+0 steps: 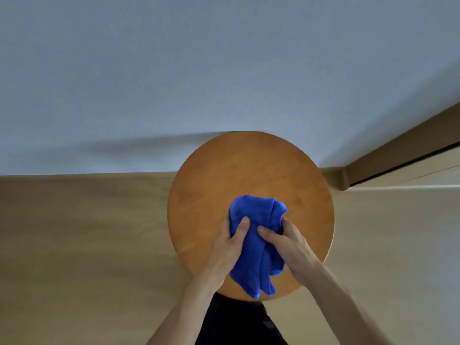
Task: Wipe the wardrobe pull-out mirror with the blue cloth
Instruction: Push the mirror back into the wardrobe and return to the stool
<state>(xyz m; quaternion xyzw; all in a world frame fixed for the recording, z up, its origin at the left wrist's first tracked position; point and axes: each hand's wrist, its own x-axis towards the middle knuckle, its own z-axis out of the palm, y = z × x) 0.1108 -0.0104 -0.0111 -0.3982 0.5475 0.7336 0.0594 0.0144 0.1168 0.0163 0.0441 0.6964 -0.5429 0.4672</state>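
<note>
A bunched blue cloth [256,242] is held over a round orange-brown wooden tabletop [224,170]. My left hand [229,247] grips its left side, thumb laid across the top. My right hand [290,247] grips the right side, thumb pressed into the fabric. Loose folds of the cloth hang down between my wrists toward the table's near edge. No mirror or wardrobe interior is in view.
The round table stands against a pale blue-white wall [199,70]. Light wooden floor [74,245] spreads to both sides. At the right, a wooden frame with a dark gap [403,165] runs diagonally. Dark clothing [236,322] shows below the table.
</note>
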